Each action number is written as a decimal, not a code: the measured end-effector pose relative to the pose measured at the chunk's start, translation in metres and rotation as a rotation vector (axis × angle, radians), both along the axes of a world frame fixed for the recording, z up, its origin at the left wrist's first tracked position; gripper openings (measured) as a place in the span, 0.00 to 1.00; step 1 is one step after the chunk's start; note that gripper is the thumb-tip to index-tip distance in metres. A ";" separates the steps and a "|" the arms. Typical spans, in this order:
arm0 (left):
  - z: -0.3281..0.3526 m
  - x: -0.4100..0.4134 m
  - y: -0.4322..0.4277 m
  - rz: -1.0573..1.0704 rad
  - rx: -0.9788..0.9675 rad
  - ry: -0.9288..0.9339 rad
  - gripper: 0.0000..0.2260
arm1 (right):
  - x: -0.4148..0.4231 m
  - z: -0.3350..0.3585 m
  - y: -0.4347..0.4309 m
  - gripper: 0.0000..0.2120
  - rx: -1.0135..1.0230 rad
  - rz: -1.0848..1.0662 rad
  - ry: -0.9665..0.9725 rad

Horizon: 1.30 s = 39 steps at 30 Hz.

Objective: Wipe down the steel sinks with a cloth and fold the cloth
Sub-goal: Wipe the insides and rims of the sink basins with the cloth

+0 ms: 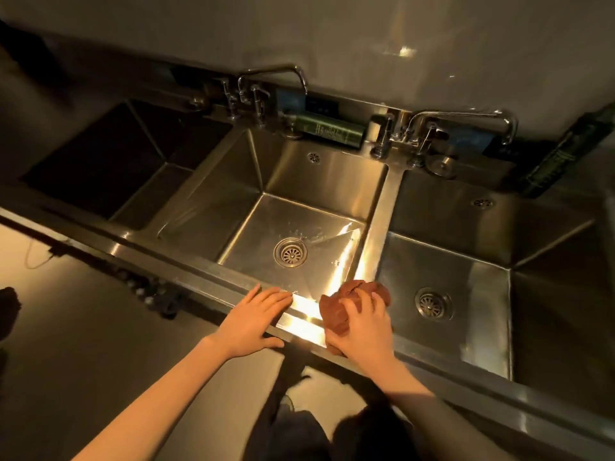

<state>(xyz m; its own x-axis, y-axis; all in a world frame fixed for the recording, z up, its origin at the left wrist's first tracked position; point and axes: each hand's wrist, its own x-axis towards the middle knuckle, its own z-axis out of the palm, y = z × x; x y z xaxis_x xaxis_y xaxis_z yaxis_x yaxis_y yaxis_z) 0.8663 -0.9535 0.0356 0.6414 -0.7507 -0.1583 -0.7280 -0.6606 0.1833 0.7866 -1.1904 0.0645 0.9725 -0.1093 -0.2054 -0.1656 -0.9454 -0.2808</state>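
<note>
Half the cloth (343,299) (brown, bunched) under the right hand (363,331).

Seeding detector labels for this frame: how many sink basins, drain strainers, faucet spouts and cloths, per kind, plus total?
Steel sink basins: 3 (left, middle, right)
Round steel drain strainers: 2 (middle, right; left basin floor too dark to tell)
Chrome swivel faucet spouts: 2 ()
Crumpled brown cloth: 1, under the right hand
Total: 8

Left hand (256,319) flat, right hand (364,334) curled.
</note>
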 end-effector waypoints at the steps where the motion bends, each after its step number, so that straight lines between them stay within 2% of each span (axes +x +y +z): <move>1: 0.000 0.008 0.003 -0.024 -0.015 -0.005 0.38 | -0.004 -0.004 0.001 0.28 0.014 -0.025 -0.062; 3: -0.001 0.025 0.005 -0.044 -0.036 0.010 0.39 | -0.015 -0.008 0.000 0.25 0.031 -0.067 -0.150; 7: -0.001 0.047 0.005 -0.092 -0.028 0.136 0.46 | -0.028 -0.011 0.001 0.23 -0.047 -0.103 -0.192; 11: -0.003 0.047 0.004 -0.128 -0.129 0.046 0.45 | -0.003 -0.015 0.001 0.22 -0.115 -0.177 -0.115; 17: -0.002 0.046 0.002 -0.110 -0.151 0.047 0.49 | 0.072 -0.008 -0.018 0.21 -0.155 -0.226 -0.036; 21: -0.002 0.045 0.003 -0.102 -0.147 0.033 0.48 | 0.106 -0.003 -0.034 0.21 -0.108 -0.264 -0.011; 23: -0.003 0.045 0.004 -0.116 -0.114 0.046 0.46 | 0.085 -0.005 -0.034 0.21 -0.062 -0.211 -0.067; 26: -0.008 0.047 0.004 -0.139 -0.119 -0.014 0.38 | 0.017 -0.011 -0.027 0.20 0.049 -0.024 -0.138; 29: -0.013 0.047 0.005 -0.137 -0.170 -0.060 0.34 | -0.037 -0.004 -0.036 0.21 0.060 0.160 -0.134; 32: -0.012 0.047 0.003 -0.148 -0.177 -0.052 0.34 | -0.050 0.003 -0.053 0.25 0.063 0.321 -0.097; 35: -0.005 0.051 0.004 -0.173 -0.118 -0.030 0.38 | -0.038 0.000 -0.054 0.28 0.013 0.420 -0.027; 39: -0.002 0.066 0.022 -0.149 -0.114 0.172 0.41 | -0.028 -0.008 -0.040 0.28 0.018 0.358 -0.025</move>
<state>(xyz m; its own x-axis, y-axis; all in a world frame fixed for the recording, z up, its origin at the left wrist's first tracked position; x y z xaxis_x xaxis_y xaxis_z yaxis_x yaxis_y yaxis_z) 0.9327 -0.9315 0.0333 0.4933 -0.8542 -0.1642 -0.7674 -0.5163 0.3803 0.7584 -1.2302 0.0562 0.9534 0.2422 -0.1801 0.1820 -0.9373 -0.2974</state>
